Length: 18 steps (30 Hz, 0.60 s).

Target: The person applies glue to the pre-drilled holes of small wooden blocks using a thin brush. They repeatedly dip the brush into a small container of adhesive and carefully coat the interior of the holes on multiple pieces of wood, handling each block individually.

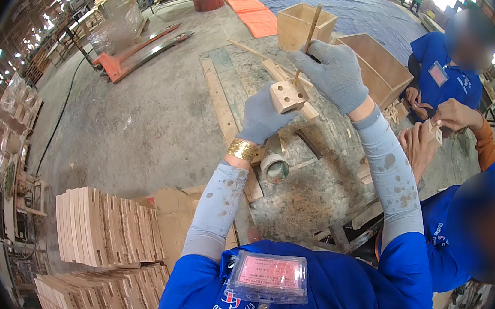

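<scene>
My left hand point(264, 113), in a grey knit glove, is closed around a wooden block point(288, 95) with several round holes in its upturned end. Over that end, my gloved right hand point(335, 73) grips a thin wooden stick point(313, 27). The stick's lower tip meets one of the holes; how deep it reaches I cannot tell. Behind the block, a pale wooden strip point(309, 110) lies slanted on the worktable. A small round pot point(274, 168) with a pale rim stands on the table below my left hand.
Two wooden boxes point(374, 69) stand beyond my right hand. On the right, co-workers in blue handle a wooden piece point(432, 135). Stacked wooden parts point(107, 226) fill the lower left. An orange pallet jack point(114, 66) is on the floor at far left.
</scene>
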{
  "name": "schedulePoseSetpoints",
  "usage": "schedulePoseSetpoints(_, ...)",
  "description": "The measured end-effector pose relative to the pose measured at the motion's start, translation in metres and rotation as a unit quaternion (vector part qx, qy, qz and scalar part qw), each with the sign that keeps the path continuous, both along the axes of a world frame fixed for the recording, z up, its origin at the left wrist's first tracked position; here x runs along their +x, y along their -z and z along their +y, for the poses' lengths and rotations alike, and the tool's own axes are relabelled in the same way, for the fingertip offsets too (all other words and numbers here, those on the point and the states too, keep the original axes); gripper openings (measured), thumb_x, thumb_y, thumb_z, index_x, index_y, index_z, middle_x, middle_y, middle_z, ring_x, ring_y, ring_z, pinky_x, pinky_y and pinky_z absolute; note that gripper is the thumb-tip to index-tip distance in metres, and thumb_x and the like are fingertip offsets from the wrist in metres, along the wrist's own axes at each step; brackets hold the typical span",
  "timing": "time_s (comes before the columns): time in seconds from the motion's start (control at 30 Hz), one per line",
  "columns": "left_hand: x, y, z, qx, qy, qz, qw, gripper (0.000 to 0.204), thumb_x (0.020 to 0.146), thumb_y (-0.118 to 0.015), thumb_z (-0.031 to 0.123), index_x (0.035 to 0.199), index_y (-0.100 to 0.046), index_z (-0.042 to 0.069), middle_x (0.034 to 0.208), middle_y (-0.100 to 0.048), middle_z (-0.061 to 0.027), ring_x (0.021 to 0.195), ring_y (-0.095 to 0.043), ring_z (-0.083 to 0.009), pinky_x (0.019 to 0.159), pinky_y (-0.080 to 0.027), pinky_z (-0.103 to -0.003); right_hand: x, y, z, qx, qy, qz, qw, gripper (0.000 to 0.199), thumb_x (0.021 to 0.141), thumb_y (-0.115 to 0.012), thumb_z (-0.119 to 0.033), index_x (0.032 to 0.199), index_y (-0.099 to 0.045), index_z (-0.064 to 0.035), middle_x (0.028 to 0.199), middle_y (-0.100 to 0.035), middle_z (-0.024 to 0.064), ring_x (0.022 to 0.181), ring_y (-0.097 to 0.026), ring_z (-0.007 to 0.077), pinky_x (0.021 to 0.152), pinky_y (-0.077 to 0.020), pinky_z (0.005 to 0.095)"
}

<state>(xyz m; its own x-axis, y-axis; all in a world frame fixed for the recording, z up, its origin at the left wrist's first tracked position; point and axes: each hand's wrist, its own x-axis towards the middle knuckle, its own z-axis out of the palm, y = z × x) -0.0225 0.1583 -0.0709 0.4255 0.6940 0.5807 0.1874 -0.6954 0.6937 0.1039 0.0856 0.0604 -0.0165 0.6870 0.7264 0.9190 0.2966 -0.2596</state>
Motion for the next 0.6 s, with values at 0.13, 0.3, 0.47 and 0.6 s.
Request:
schedulePoseSetpoints(0.13,0.000,-0.001,0.001,-0.011,0.012,-0.006,1.000,0.053,0.061,-0.075,0.042,0.099,-0.057,0.008,0.086,-0.065,-0.0110,0.078,-0.063,-0.0276,0.068,-0.050,-0.034,0.000,0.000,0.000,0.015,0.008,0.007,1.000,0.027,0.080,-0.059,-0.029,0.071,-0.062,-0.0030,0.057,-0.057,0.0151,0.054,-0.059,0.0302,0.050,-0.0447,0.0369)
schedulePoseSetpoints(0.3,-0.001,-0.002,0.000,-0.015,0.023,-0.021,0.999,0.055,0.061,-0.076,0.042,0.099,-0.056,0.008,0.086,-0.065,-0.0110,0.079,-0.064,-0.0271,0.068,-0.050,-0.033,-0.001,-0.009,-0.006,0.026,0.037,0.043,0.998,0.029,0.079,-0.060,-0.029,0.068,-0.062,-0.0022,0.055,-0.056,0.0152,0.051,-0.057,0.0298,0.047,-0.0432,0.0358)
schedulePoseSetpoints(0.47,-0.001,-0.002,0.002,-0.006,0.014,0.000,1.000,0.055,0.061,-0.076,0.041,0.100,-0.055,0.009,0.087,-0.065,-0.0111,0.079,-0.064,-0.0269,0.068,-0.050,-0.033,0.010,-0.011,-0.009,0.026,0.044,0.096,0.994,0.031,0.078,-0.063,-0.030,0.070,-0.063,-0.0004,0.053,-0.056,0.0125,0.047,-0.056,0.0219,0.046,-0.0415,0.0315)
schedulePoseSetpoints(0.6,-0.001,-0.002,0.001,-0.011,0.011,-0.004,1.000,0.056,0.060,-0.076,0.041,0.101,-0.055,0.008,0.087,-0.065,-0.0114,0.079,-0.064,-0.0272,0.068,-0.050,-0.034,0.017,-0.008,-0.012,-0.024,0.057,0.099,0.993,0.028,0.079,-0.064,-0.026,0.075,-0.066,0.0010,0.056,-0.060,0.0081,0.049,-0.057,0.0110,0.047,-0.0424,0.0247)
